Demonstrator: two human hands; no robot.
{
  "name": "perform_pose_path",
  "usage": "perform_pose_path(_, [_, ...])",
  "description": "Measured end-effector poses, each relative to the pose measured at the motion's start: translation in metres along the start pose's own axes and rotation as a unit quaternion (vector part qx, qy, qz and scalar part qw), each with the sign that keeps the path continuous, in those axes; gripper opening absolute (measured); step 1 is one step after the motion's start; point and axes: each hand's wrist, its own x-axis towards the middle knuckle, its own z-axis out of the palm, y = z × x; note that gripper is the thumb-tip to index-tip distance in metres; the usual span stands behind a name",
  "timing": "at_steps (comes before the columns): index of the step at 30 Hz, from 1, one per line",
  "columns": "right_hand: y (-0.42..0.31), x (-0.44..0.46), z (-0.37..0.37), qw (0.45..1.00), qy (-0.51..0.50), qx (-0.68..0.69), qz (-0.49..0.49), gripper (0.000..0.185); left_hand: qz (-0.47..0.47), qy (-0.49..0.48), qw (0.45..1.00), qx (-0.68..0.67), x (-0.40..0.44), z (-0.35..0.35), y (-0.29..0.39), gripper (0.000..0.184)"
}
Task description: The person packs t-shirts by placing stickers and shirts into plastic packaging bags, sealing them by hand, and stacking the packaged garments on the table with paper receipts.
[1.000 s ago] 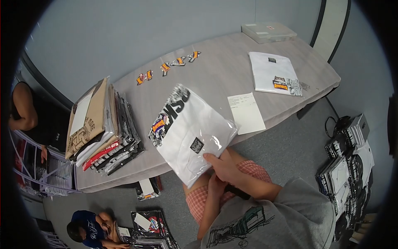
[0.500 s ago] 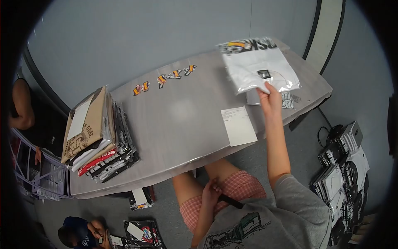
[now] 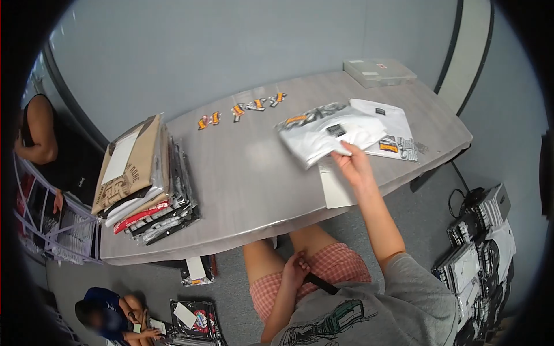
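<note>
My right hand (image 3: 353,167) pinches the near edge of a white T-shirt folded in a clear plastic bag (image 3: 323,135), held tilted over the table. Another bagged white T-shirt (image 3: 384,118) with a printed design lies on the table just to its right, partly covered by the held one. Beneath my right hand is a white paper slip (image 3: 336,187), its upper part hidden by the bag and hand. My left hand (image 3: 297,268) rests over my lap with the fingers curled; nothing shows in them.
A tall stack of bagged garments (image 3: 144,179) stands on the table's left end. Several small orange-and-black tags (image 3: 238,111) lie along the back, with a clear plastic case (image 3: 381,73) at back right. More bagged shirts (image 3: 476,259) are piled on the floor. Another person (image 3: 112,314) sits below left; one stands left.
My right hand has brought the bagged T-shirt left and lower. The bagged shirt on the table and the plastic case are now more exposed. The left hand stays in place.
</note>
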Motion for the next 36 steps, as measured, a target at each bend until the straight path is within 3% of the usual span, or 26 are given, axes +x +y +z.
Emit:
perform_pose_path(4, [0.065,-0.013,0.024,0.989,0.004,0.006,0.150,0.034,0.007,0.000,1.000,-0.008,-0.004,0.002,0.000,0.020])
perform_pose_path(8, [0.083,-0.042,0.042,0.973,-0.033,0.009,0.228,0.042,0.012,0.009,1.000,-0.005,-0.007,0.006,-0.001,0.020])
perform_pose_path(11, [0.060,-0.065,0.056,0.873,-0.107,-0.075,0.471,0.060,0.004,0.008,1.000,-0.005,-0.006,0.005,0.000,0.019])
perform_pose_path(12, [0.051,-0.066,0.051,0.873,-0.105,-0.075,0.469,0.060,0.005,0.001,1.000,0.001,-0.007,0.007,0.000,0.019])
perform_pose_path(14, [0.024,-0.068,0.040,0.816,-0.197,-0.134,0.526,0.049,0.003,-0.006,1.000,0.003,-0.006,0.008,0.001,0.019])
perform_pose_path(16, [-0.013,-0.060,0.043,0.780,-0.230,-0.460,0.357,0.033,-0.001,-0.013,1.000,0.004,-0.003,0.004,0.000,0.018])
perform_pose_path(17, [-0.027,-0.056,0.039,0.774,-0.206,-0.573,0.173,0.026,-0.003,-0.011,1.000,-0.001,-0.004,0.005,-0.001,0.018])
perform_pose_path(18, [-0.040,-0.029,-0.006,0.722,-0.165,-0.671,-0.028,0.036,-0.001,-0.008,1.000,0.004,-0.004,0.006,-0.001,0.018])
perform_pose_path(19, [-0.064,-0.037,0.024,0.603,-0.030,-0.795,-0.057,0.047,0.003,-0.004,1.000,0.008,-0.005,0.006,0.000,0.018])
perform_pose_path(20, [-0.091,-0.019,-0.008,0.446,-0.053,-0.876,-0.179,0.058,0.006,0.000,1.000,0.003,-0.006,0.004,0.000,0.018])
perform_pose_path(22, [-0.128,-0.005,-0.036,0.255,0.069,-0.953,-0.149,0.066,-0.001,-0.011,1.000,-0.009,-0.003,0.000,-0.001,0.020])
perform_pose_path(23, [-0.136,-0.003,-0.044,0.256,0.062,-0.953,-0.151,0.066,0.005,-0.010,1.000,-0.014,-0.003,-0.001,-0.002,0.020])
perform_pose_path(25, [-0.149,0.001,-0.056,0.253,0.100,-0.962,-0.022,0.068,-0.005,-0.015,1.000,-0.016,0.000,-0.002,-0.002,0.021])
perform_pose_path(26, [-0.157,0.007,-0.069,0.252,0.095,-0.963,-0.023,0.068,-0.001,-0.014,1.000,-0.020,0.002,-0.003,-0.002,0.021])
perform_pose_path(28, [-0.161,0.017,-0.090,0.350,-0.007,-0.934,-0.068,0.061,-0.008,-0.023,1.000,-0.013,0.002,-0.003,-0.002,0.022])
perform_pose_path(29, [-0.162,0.019,-0.091,0.372,-0.038,-0.920,-0.117,0.046,-0.006,-0.021,1.000,-0.017,0.001,-0.002,-0.003,0.022])
perform_pose_path(30, [-0.158,0.020,-0.088,0.370,-0.042,-0.921,-0.116,0.046,-0.004,-0.015,1.000,-0.009,0.000,0.001,-0.002,0.022])
perform_pose_path(32, [-0.152,0.026,-0.080,0.356,0.120,-0.891,-0.255,0.033,0.001,-0.010,1.000,-0.005,-0.002,0.000,-0.004,0.021])
perform_pose_path(33, [-0.145,0.024,-0.065,0.352,0.132,-0.863,-0.339,0.029,-0.007,-0.011,1.000,-0.005,0.000,-0.004,-0.005,0.024])
perform_pose_path(34, [-0.135,0.021,-0.045,0.353,0.126,-0.861,-0.343,0.029,-0.012,-0.012,1.000,-0.005,0.002,-0.005,-0.004,0.026])
perform_pose_path(36, [-0.110,0.008,-0.005,0.423,0.161,-0.813,-0.366,0.029,-0.008,-0.018,1.000,-0.005,0.003,-0.005,-0.002,0.026])
